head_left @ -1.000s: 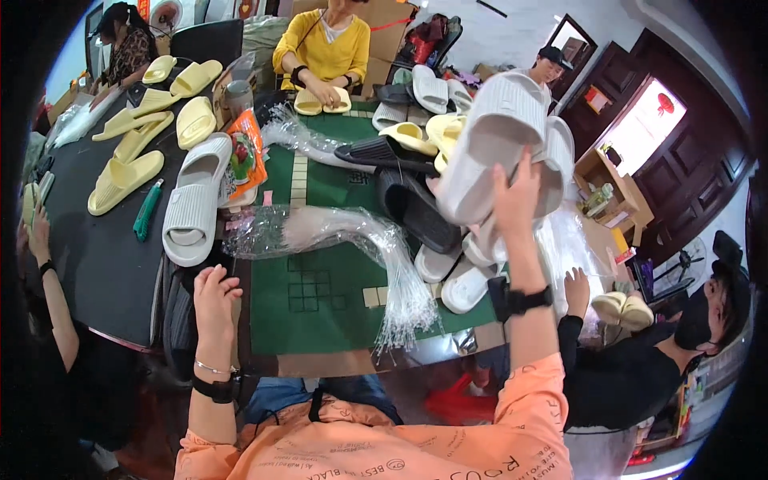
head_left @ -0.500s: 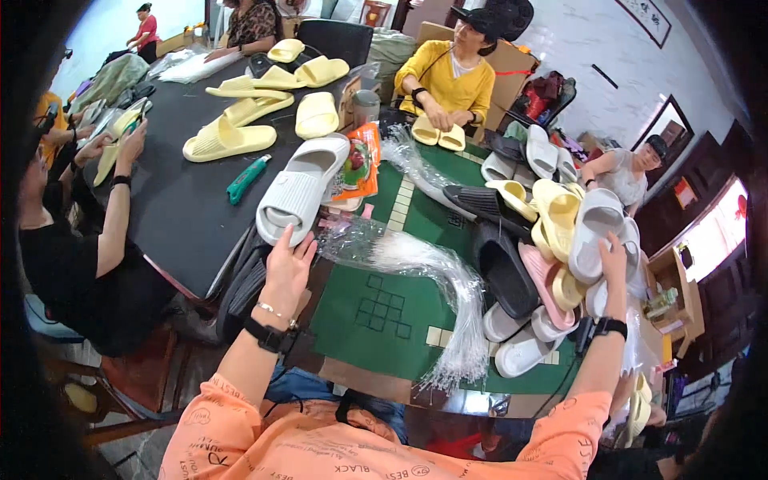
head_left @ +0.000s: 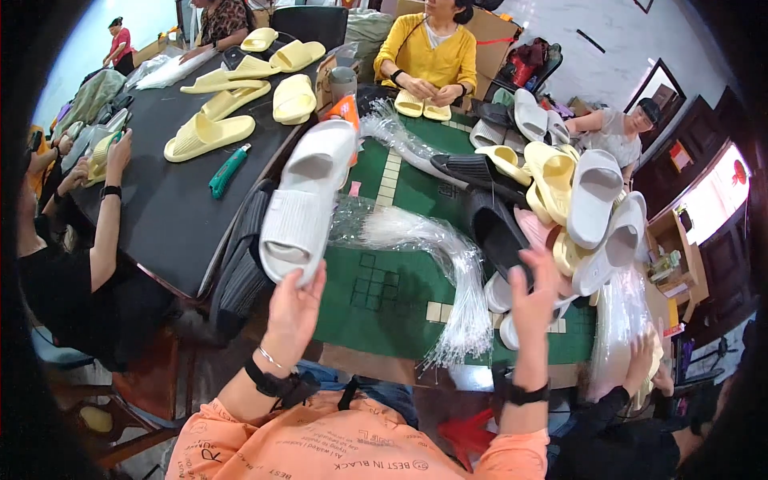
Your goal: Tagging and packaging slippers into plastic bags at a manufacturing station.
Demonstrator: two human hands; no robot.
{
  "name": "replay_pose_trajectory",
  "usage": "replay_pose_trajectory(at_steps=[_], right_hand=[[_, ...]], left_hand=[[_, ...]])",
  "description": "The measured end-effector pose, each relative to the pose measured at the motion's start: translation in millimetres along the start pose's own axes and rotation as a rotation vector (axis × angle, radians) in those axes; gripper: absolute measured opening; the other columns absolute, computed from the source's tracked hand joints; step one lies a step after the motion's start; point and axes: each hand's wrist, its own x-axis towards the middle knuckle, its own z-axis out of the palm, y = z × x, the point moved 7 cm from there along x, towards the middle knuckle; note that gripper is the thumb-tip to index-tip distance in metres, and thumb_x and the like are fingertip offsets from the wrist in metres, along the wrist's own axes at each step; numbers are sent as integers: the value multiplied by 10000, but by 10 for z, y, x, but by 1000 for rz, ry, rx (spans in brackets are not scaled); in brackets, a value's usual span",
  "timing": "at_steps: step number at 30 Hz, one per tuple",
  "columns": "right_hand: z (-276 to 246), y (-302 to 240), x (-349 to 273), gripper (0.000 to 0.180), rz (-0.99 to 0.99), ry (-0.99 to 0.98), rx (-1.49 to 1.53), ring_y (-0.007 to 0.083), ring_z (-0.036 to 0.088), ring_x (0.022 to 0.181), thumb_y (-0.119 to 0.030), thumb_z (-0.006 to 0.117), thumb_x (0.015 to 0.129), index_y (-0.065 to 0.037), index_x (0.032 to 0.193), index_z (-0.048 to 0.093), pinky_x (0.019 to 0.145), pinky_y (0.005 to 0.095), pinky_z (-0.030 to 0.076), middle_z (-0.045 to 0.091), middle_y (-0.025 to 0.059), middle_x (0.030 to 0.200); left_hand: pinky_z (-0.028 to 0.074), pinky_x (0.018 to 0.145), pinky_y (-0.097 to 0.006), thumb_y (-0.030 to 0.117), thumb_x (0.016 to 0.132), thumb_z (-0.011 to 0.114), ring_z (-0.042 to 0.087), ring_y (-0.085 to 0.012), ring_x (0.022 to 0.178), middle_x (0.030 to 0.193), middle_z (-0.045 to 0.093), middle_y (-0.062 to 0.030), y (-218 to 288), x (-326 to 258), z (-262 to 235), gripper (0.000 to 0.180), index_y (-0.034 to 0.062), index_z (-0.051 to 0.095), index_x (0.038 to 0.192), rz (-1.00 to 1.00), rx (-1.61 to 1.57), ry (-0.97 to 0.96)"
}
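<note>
Fingers (head_left: 308, 282) of left hand (head_left: 293, 314) grip white slipper (head_left: 304, 200) (heel end).

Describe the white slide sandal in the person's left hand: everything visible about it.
The white foam-like slide sandal is one moulded piece: a broad closed strap with an open toe, a smooth footbed, and fine ribbing across the heel end. It looks clean and matte. It is tilted, heel toward the person, above the edge of the green table mat. The left hand grips its heel end; nothing else clearly touches it.
</note>
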Motion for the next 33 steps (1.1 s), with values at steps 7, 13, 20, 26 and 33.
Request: replay_pose_trajectory(at_steps=[7, 13, 20, 26, 33], right_hand=[[1124, -312, -649, 793, 438, -269, 808, 298, 369, 1190, -202, 631, 805, 36, 1350, 106, 972, 401, 321, 300, 219, 1321], [1060, -96, -680, 450, 690, -20, 1191, 149, 450, 1057, -150, 644, 785, 19, 1160, 461, 856, 289, 387, 488, 89, 1138], [-28, 696, -1209, 749, 506, 228, 91, 338, 382, 1111, -259, 730, 667, 17, 1242, 337, 960, 425, 280, 413, 238, 1157], [-564, 1666, -1189, 757, 346, 462, -284, 406, 268, 1213, -300, 676, 738, 57, 1275, 281, 1008, 456, 208, 294, 272, 1291], [-632, 2166, -603, 624, 402, 451, -268, 429, 313, 1161, -341, 580, 774, 105, 1180, 419, 990, 465, 234, 324, 336, 1254]], left_hand=[[423, 919, -354, 44, 851, 465, 495, -282, 1059, 1182, 472, -147, -464, -395, 81, 355, -22, 376, 1189, -266, 188, -192], [419, 895, -385, 50, 843, 496, 523, -278, 1043, 1156, 517, -133, -823, -652, -13, 337, 34, 442, 1176, -495, 485, -361], [457, 852, -378, 15, 837, 474, 553, -293, 990, 1117, 535, -148, -905, -565, -156, 317, -14, 434, 1151, -534, 427, -278], [450, 807, -378, 28, 810, 495, 566, -312, 951, 1033, 568, -158, -990, -465, -136, 262, -27, 485, 1066, -508, 492, -318], [478, 765, -376, 56, 812, 498, 575, -309, 913, 1085, 530, -166, -778, -376, -233, 335, -13, 415, 1130, -363, 561, -270]])
